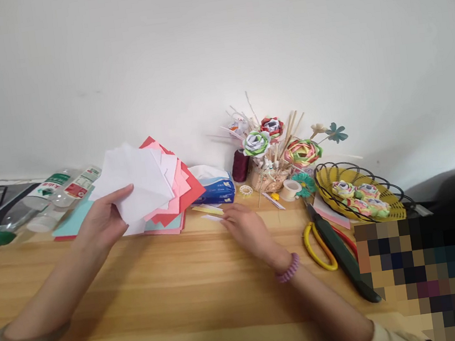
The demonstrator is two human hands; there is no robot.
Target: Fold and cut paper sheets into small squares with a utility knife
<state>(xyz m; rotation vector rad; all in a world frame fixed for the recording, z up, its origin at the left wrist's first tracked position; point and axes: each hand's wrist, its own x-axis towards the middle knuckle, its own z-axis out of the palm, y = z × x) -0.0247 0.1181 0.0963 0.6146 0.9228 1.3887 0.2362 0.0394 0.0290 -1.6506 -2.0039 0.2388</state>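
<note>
My left hand point(102, 218) grips a fanned stack of square paper sheets point(140, 176), thumb on top of the white ones. Pink and red sheets show behind the white, raised above the table. My right hand point(248, 232) is low over the wooden table point(178, 305), its fingers bent and drawn together at the ends of yellow and white paper strips point(208, 213). The fingertips are partly hidden, but they seem to pinch the strips. Beneath the stack lie larger light-blue and pink sheets point(70, 216).
Behind are a blue tissue pack point(216, 191), a thread spool point(241, 166) and paper flowers point(257, 143). To the right are yellow-handled scissors point(319, 248), a dark green-handled tool point(343, 258) and a yellow basket point(324, 188) with paper flowers. Plastic bottles point(56, 187) lie at left.
</note>
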